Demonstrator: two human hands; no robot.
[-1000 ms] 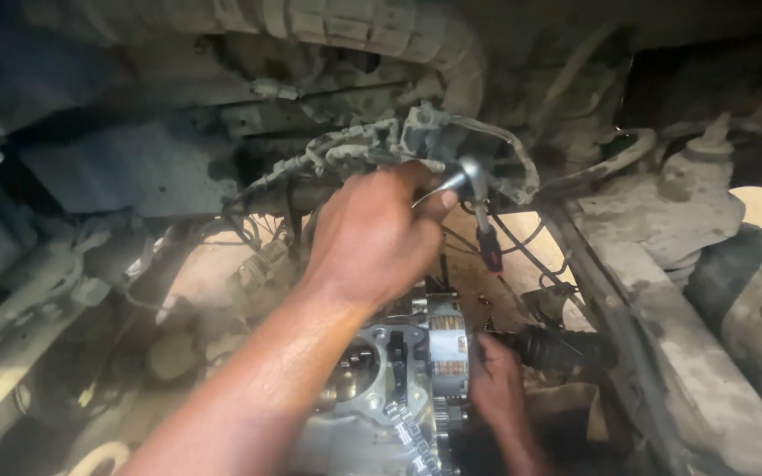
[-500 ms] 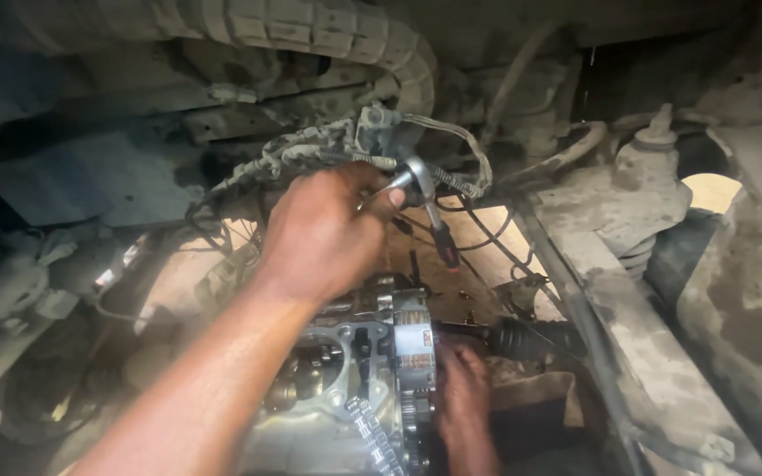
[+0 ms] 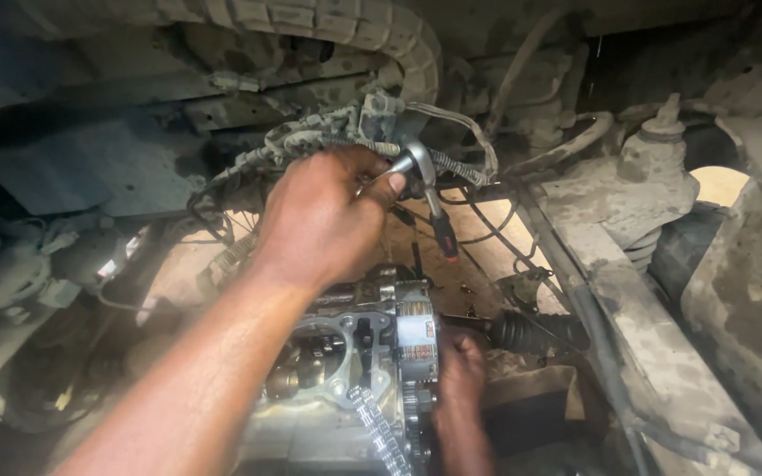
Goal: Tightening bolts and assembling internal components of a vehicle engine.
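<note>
My left hand [image 3: 324,216] reaches up from the lower left and is closed around the head end of a shiny metal ratchet [image 3: 418,169]. The tool's black and red handle [image 3: 443,231] hangs down to the right of my fingers. The ratchet sits against a dusty wiring bundle [image 3: 310,139] under the vehicle. Lower down, my right hand [image 3: 462,366] presses on the right side of a grey engine assembly [image 3: 346,348], fingers curled against its ribbed cover [image 3: 414,330]. A timing chain [image 3: 379,432] hangs at the assembly's front.
A ribbed hose [image 3: 399,40] arches overhead. A drive shaft with a black rubber boot [image 3: 535,330] runs right of my right hand. A dusty frame rail [image 3: 628,291] slants down the right, with a suspension mount [image 3: 654,167] above. A cardboard box [image 3: 531,401] lies below.
My left hand stays on the ratchet, shifting slightly; the tool's handle now hangs more steeply downward. My right hand stays against the engine assembly. The view has swung a little.
</note>
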